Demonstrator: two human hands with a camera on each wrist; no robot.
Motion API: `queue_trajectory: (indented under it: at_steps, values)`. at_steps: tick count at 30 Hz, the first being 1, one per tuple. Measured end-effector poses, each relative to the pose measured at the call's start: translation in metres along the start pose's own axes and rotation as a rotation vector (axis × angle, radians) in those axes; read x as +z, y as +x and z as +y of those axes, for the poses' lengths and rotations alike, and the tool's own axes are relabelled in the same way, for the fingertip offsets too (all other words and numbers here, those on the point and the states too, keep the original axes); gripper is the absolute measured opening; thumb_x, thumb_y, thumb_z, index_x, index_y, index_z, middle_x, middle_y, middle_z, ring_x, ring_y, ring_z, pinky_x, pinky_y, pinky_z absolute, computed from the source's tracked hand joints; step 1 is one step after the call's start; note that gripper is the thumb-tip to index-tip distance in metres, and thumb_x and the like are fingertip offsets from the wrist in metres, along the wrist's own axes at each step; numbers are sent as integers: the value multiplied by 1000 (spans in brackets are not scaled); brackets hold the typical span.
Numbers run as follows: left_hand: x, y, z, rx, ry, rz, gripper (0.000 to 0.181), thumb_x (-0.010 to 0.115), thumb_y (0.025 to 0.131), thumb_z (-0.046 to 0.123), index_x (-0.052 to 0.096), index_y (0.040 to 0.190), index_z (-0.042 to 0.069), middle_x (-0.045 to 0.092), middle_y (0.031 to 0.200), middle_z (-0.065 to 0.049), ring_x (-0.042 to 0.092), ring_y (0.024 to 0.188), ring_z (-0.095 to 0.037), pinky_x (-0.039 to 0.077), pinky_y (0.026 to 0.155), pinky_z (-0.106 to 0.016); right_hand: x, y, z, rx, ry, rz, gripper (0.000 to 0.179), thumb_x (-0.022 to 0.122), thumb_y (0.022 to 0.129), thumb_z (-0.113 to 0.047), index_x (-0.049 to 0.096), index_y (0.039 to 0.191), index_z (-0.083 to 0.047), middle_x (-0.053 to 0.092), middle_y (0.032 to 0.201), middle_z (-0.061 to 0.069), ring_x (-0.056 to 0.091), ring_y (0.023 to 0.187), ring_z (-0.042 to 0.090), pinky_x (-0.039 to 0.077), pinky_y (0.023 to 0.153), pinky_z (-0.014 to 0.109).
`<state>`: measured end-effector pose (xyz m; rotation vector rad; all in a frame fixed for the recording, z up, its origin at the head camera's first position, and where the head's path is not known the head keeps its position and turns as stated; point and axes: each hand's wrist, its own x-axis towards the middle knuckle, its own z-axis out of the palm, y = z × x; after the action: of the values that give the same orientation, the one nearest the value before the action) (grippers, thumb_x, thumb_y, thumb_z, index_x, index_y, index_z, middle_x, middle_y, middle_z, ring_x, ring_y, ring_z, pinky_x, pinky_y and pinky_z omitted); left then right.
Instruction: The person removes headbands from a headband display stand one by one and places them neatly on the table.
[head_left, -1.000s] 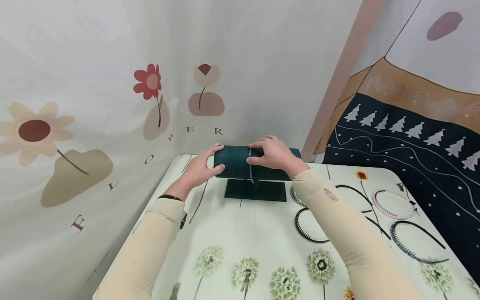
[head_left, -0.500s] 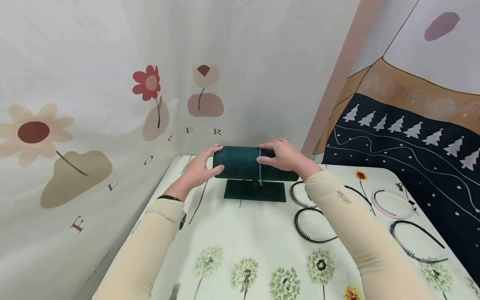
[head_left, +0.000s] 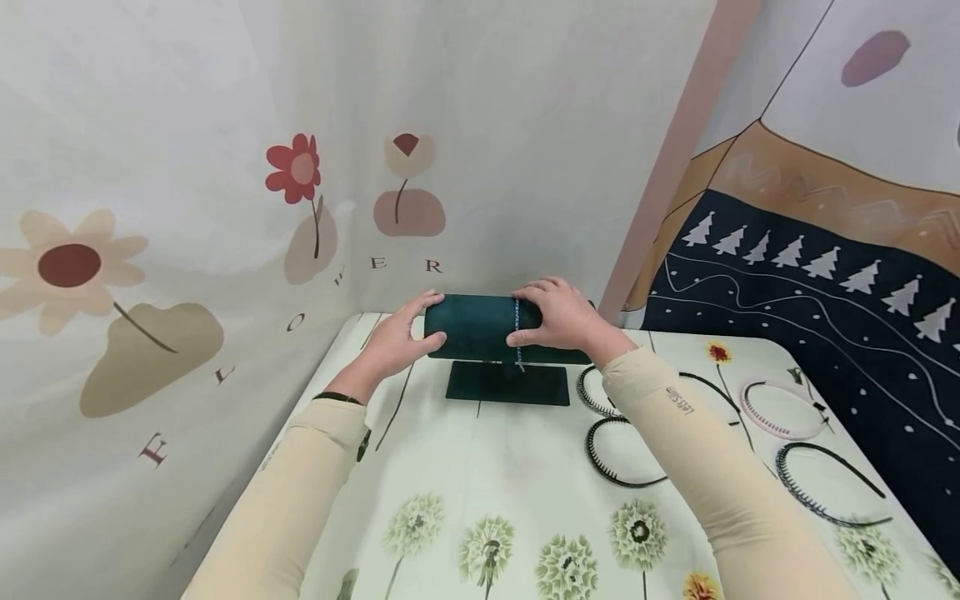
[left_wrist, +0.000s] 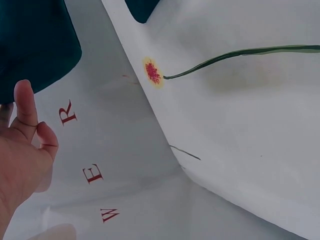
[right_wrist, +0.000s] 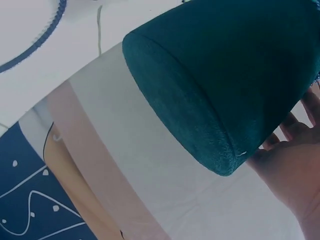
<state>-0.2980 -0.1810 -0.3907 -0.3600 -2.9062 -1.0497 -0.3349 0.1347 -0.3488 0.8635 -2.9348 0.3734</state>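
Observation:
A dark green velvet display stand [head_left: 468, 325], a padded horizontal bar on a flat base, stands near the back wall. My left hand [head_left: 386, 343] holds the bar's left end, thumb in front and fingers over the top. A thin blue toothed headband [head_left: 517, 317] hangs over the bar right of its middle, its lower end in front of the post. My right hand [head_left: 564, 318] pinches it across the bar, thumb at the front and fingertips at the top. In the right wrist view the bar's right end [right_wrist: 175, 105] shows, and the headband is just at the edge.
Several toothed headbands lie on the table's right side: black ones [head_left: 592, 454] near the stand, a pink one [head_left: 752, 412] and a grey-blue one [head_left: 795, 483] further right. The table has a flower-print cover [head_left: 517, 467]. A printed curtain [head_left: 487, 167] rises right behind the stand.
My right hand has moved right along the bar, taking the headband with it, then stays at about the same place. My left hand keeps its hold on the bar's end.

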Motion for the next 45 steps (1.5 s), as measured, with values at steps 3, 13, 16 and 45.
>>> queue_trajectory:
  at_steps: [3, 13, 16, 45]
  values:
    - [0, 0, -1, 0, 3, 1, 72, 66, 104, 41, 34, 168, 33, 21, 181, 4, 30, 163, -38, 36, 124, -71, -2, 1, -1, -5, -2, -32, 97, 82, 86, -64, 44, 164, -19, 45, 168, 13, 28, 160, 42, 28, 130, 67]
    - [1, 1, 0, 11, -3, -13, 72, 66, 104, 43, 34, 168, 33, 21, 181, 3, 34, 161, -39, 39, 123, -70, -5, 1, 0, 23, -9, -142, 115, 85, 82, -67, 30, 171, -20, 35, 174, 14, 13, 165, 44, 16, 134, 67]
    - [0, 1, 1, 14, 0, -6, 72, 66, 104, 42, 34, 168, 33, 22, 181, 3, 35, 161, -39, 39, 123, -69, -7, 1, 0, 35, -40, -143, 115, 85, 81, -67, 30, 171, -21, 34, 174, 15, 12, 165, 45, 13, 133, 70]
    - [0, 0, 0, 10, -23, -2, 72, 67, 104, 41, 34, 168, 33, 21, 181, 4, 37, 160, -40, 41, 122, -69, -17, -32, 51, 114, 62, -141, 117, 91, 77, -61, 30, 170, -22, 33, 173, 20, 5, 165, 50, 4, 129, 79]
